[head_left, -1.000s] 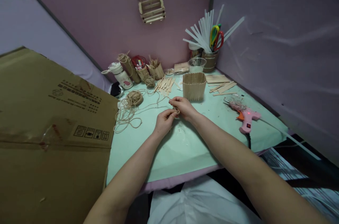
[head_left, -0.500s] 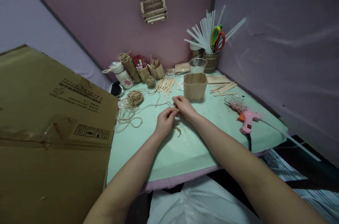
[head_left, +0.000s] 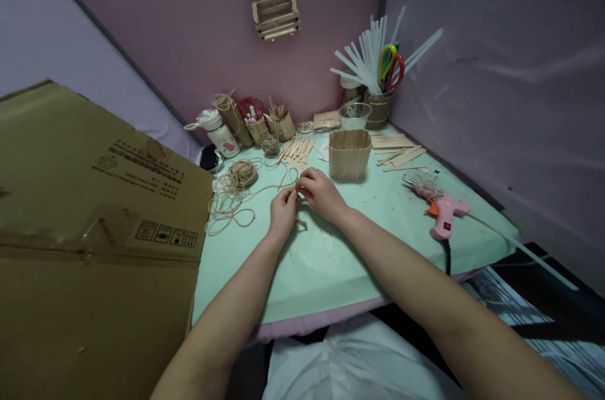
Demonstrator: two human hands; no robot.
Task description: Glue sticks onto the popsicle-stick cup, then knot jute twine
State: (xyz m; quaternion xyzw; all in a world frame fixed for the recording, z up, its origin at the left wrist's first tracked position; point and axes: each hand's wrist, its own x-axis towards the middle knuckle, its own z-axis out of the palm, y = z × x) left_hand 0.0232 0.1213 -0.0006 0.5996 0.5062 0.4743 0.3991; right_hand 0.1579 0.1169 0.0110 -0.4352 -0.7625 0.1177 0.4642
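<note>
My left hand (head_left: 283,212) and my right hand (head_left: 320,193) meet fingertip to fingertip over the middle of the table. Both are pinched closed on a strand of jute twine (head_left: 285,179), part of which their fingers hide. From beneath my left fingers a short brownish end (head_left: 301,222) sticks out. The strand runs left to a loose ball of twine (head_left: 242,173) with tangled loops beside it. Just behind my right hand stands an upright box made of craft sticks (head_left: 350,155), which I am not touching.
A pink glue gun (head_left: 443,214) lies at the right with its cord. Craft sticks (head_left: 404,157) lie behind it. A pot of glue sticks and scissors (head_left: 378,109) stands at the back right. At left, a large cardboard box (head_left: 104,230) borders the table; a white bottle (head_left: 217,134) stands behind.
Both hands have shifted left together, still pinching the twine. A loop of the strand now rises behind the fingers. The short brownish end has moved left with them.
</note>
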